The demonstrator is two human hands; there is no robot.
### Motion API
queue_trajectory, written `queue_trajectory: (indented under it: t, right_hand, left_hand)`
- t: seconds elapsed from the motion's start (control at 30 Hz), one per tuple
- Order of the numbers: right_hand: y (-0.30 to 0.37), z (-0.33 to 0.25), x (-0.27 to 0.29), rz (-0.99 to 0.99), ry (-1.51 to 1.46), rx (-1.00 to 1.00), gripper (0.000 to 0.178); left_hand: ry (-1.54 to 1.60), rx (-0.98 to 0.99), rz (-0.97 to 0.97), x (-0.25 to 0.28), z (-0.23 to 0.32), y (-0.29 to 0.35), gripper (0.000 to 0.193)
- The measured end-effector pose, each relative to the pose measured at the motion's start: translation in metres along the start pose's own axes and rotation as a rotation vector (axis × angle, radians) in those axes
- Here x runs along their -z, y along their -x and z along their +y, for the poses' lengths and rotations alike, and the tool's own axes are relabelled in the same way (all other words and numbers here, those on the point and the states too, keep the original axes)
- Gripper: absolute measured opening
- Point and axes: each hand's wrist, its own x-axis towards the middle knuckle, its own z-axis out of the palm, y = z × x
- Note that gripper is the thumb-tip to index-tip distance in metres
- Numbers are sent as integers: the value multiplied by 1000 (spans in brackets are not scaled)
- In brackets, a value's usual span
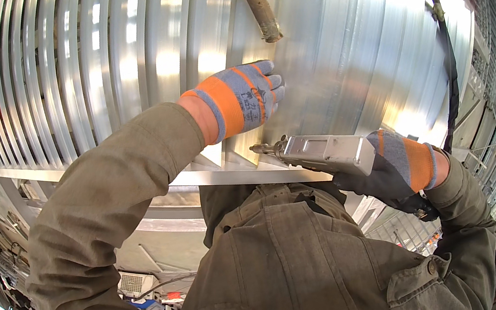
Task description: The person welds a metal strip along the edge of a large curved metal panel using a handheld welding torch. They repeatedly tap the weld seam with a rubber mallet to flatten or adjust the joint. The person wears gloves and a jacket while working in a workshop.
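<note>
My left hand (243, 100), in a grey and orange work glove, lies over the long shiny metal slats (339, 75). Its back faces up and its slightly bent fingers point right, slightly apart; the thumb is hidden. To the lower right, my right hand (386, 165), in a matching glove, is wrapped round the lower part of a grey, boxy power tool (328, 152). The tool's narrow metal nose (266, 149) points left, just below my left hand, close to the near ends of the slats. My right fingers are mostly hidden under the tool.
A pale metal frame rail (251, 174) runs crosswise between my body and the slats. Gaps separate the slats (36, 85) at left. A brown tube (256, 1) hangs above my left hand. A black cable (447, 52) runs down at right. Tools and equipment (142, 288) show below left.
</note>
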Motion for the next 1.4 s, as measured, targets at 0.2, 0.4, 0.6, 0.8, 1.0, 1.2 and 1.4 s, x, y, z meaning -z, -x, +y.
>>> queue_trajectory:
  t: [0.2,0.4,0.6,0.8,1.0,1.2,1.4]
  right_hand:
    - [4,-1,7,-28,-18,-108,45]
    - [9,2,4,36,24,-27,48]
    - [63,4,12,124,91,-67,58]
    - [97,22,-19,490,283,76,82]
    - [52,60,-31,1032,472,-260,79]
    - [-30,118,-1,1313,500,-427,65]
    - [-59,126,3,1403,411,-515,57]
  left_hand:
    - [52,-86,-124,29,-6,-18,22]
    - [143,-81,-105,26,-9,-43,15]
    - [212,-52,-1,12,-11,-31,10]
    - [167,-19,165,3,-6,-17,13]
    - [91,10,124,10,-3,-13,18]
    - [81,-20,9,24,-3,-15,12]
    - [65,-6,-97,29,0,-24,15]
